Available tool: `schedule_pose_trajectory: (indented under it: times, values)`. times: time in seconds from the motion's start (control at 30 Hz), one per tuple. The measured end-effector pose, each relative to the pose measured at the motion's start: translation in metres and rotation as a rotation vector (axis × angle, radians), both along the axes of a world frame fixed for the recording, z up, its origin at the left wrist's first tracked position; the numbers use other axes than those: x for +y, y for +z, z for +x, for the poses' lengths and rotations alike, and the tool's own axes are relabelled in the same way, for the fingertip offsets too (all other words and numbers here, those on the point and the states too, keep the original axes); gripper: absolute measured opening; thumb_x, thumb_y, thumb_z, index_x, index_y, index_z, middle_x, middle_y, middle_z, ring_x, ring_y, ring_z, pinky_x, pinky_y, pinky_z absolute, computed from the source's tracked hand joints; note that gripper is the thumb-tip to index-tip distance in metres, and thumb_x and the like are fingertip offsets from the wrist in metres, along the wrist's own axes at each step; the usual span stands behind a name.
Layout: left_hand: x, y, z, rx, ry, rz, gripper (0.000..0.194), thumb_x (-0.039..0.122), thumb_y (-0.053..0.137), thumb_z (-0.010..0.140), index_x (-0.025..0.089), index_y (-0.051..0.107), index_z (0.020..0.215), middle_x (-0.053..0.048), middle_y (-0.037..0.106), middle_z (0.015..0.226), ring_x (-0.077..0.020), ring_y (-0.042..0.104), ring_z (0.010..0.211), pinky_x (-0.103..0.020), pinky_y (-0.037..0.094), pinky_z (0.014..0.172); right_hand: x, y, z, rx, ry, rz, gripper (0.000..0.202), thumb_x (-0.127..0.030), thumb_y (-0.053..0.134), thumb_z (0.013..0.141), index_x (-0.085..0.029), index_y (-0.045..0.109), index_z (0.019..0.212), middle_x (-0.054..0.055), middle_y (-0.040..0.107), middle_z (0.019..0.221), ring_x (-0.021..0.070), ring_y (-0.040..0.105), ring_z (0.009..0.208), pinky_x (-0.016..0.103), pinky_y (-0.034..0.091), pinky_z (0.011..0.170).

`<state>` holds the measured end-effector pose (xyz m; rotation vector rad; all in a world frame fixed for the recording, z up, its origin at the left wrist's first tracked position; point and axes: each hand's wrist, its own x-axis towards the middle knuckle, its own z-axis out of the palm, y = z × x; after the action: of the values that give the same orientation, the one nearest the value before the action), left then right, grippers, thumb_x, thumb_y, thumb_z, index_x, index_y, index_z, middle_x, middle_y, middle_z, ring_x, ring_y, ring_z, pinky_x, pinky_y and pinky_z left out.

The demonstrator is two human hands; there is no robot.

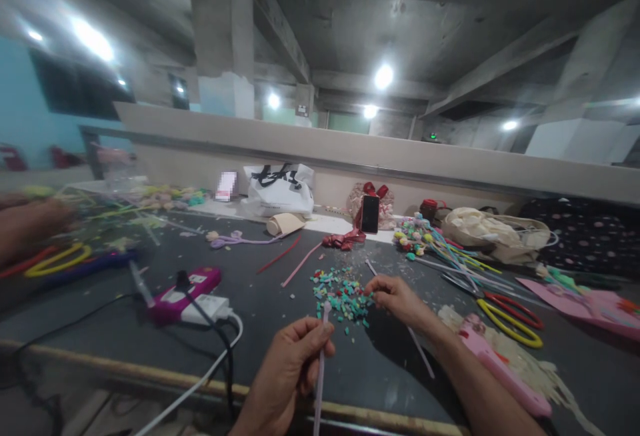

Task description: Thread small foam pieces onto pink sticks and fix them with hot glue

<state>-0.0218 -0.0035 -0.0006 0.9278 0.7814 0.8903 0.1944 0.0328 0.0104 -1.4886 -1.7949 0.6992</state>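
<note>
Left grip (290, 364), at seven o'clock from the loose bits (346, 301), is clamped on a pale purple stem (321, 373), its knobbed tip up. Those bits, mostly green, lie scattered on the bench (265, 296). At their one o'clock I see a phone (370, 215) standing. Right grip (400, 299) is at their three o'clock edge; whether its fingertips pinch one, I can't tell. Beneath it slants another stem (423, 356). Farther toward three lie scissors (482, 304); at four, a pink tool (507, 376).

Left hand (295, 363) pinches lilac stick (321, 383), right hand (397, 297) at coloured bits (345, 297), dark table (273, 299), white bag (280, 196) behind
</note>
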Motion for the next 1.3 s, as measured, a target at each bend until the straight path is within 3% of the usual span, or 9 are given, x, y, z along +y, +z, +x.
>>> schedule_pose_trajectory:
  times: [0.17,0.3,0.5,0.63,0.8,0.97,1.13,1.3]
  values:
    - [0.0,-0.001,0.0,0.016,0.013,0.027,0.028,0.039,0.056,0.065,0.014,0.051,0.053,0.01,0.035,0.027,0.0007,0.024,0.024,-0.012,0.012,0.03,0.0,-0.004,0.002,0.029,-0.012,-0.064,0.013,-0.017,0.044,0.063,-0.015,0.054,0.072,-0.005,0.048,0.052,0.0063,0.046,0.041,0.013,0.03,0.035]
    - [0.0,-0.001,0.0,-0.001,0.008,0.017,0.028,0.038,0.057,0.064,0.014,0.051,0.053,0.009,0.037,0.029,0.0007,0.025,0.024,-0.012,0.012,0.029,0.002,-0.009,0.006,0.003,-0.034,-0.071,0.019,-0.022,0.042,0.069,-0.012,0.057,0.073,-0.002,0.054,0.054,0.0057,0.045,0.036,0.014,0.028,0.033]
    - [0.001,-0.003,0.001,-0.002,-0.011,0.02,0.028,0.038,0.055,0.066,0.014,0.051,0.053,0.01,0.034,0.024,0.0001,0.023,0.022,-0.012,0.011,0.029,0.001,-0.011,0.008,-0.095,-0.045,0.022,0.022,-0.016,0.047,0.065,-0.013,0.063,0.079,0.0,0.059,0.061,0.0085,0.05,0.045,0.019,0.038,0.045]
    - [0.0,-0.004,0.002,0.009,-0.007,0.024,0.028,0.038,0.055,0.066,0.014,0.051,0.053,0.009,0.036,0.026,0.0004,0.024,0.023,-0.012,0.012,0.029,-0.002,-0.006,0.007,-0.183,-0.075,0.115,0.027,-0.015,0.05,0.063,-0.017,0.062,0.087,0.002,0.062,0.081,0.012,0.054,0.063,0.021,0.04,0.057]
    - [-0.001,-0.004,0.001,-0.013,-0.017,0.008,0.027,0.038,0.057,0.065,0.014,0.051,0.053,0.009,0.036,0.026,0.0003,0.024,0.023,-0.012,0.011,0.029,-0.009,-0.005,0.003,-0.303,-0.087,0.106,0.024,-0.025,0.04,0.074,-0.014,0.062,0.073,0.001,0.058,0.055,0.0104,0.05,0.047,0.019,0.034,0.045]
    - [-0.005,0.0,0.003,-0.01,0.024,0.014,0.028,0.038,0.057,0.064,0.014,0.05,0.051,0.01,0.034,0.025,0.001,0.023,0.022,-0.012,0.01,0.028,-0.021,-0.01,-0.01,-0.44,-0.006,0.131,0.01,-0.023,0.053,0.065,-0.017,0.061,0.064,0.0,0.059,0.063,0.0115,0.051,0.057,0.02,0.031,0.052]
    - [-0.003,-0.003,0.003,-0.02,0.026,0.0,0.027,0.038,0.059,0.063,0.014,0.051,0.052,0.009,0.039,0.03,0.0008,0.026,0.023,-0.011,0.013,0.028,-0.022,-0.019,-0.017,-0.486,-0.014,0.162,0.011,-0.019,0.048,0.067,-0.017,0.057,0.063,0.002,0.057,0.062,0.0125,0.048,0.058,0.021,0.028,0.052]
    - [0.001,-0.009,0.002,-0.035,0.002,0.016,0.027,0.038,0.057,0.065,0.014,0.051,0.052,0.009,0.037,0.027,0.0004,0.025,0.023,-0.012,0.012,0.028,-0.021,-0.016,-0.015,-0.395,-0.045,0.201,0.011,-0.015,0.042,0.071,-0.017,0.053,0.07,-0.001,0.053,0.061,0.0109,0.046,0.056,0.02,0.03,0.052]
